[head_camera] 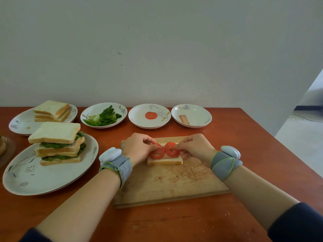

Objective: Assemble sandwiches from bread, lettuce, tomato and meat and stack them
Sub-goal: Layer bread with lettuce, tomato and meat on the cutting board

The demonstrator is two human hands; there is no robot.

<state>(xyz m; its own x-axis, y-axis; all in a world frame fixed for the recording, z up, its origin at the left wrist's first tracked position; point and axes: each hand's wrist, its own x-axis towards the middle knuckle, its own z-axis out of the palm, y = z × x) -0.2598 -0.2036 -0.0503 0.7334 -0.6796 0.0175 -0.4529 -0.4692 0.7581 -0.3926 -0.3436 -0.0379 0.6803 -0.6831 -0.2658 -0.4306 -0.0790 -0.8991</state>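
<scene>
A slice of white bread [165,161] lies on the wooden cutting board [167,182]. Two tomato slices rest side by side on top of it. My left hand [138,147] pinches the left tomato slice [157,152]. My right hand [194,145] pinches the right tomato slice [172,149]. A stack of finished sandwiches [58,144] with lettuce stands on the large plate [43,177] at the left. Loose bread slices [52,110] sit on a plate behind it. Lettuce [104,117], one tomato slice [151,115] and meat strips [183,119] each lie in their own dish along the back.
The dishes stand in a row near the wall at the table's far edge. The table's right edge [279,145] drops off to a floor. Part of a glass dish [5,149] shows at the far left. Both wrists carry grey bands.
</scene>
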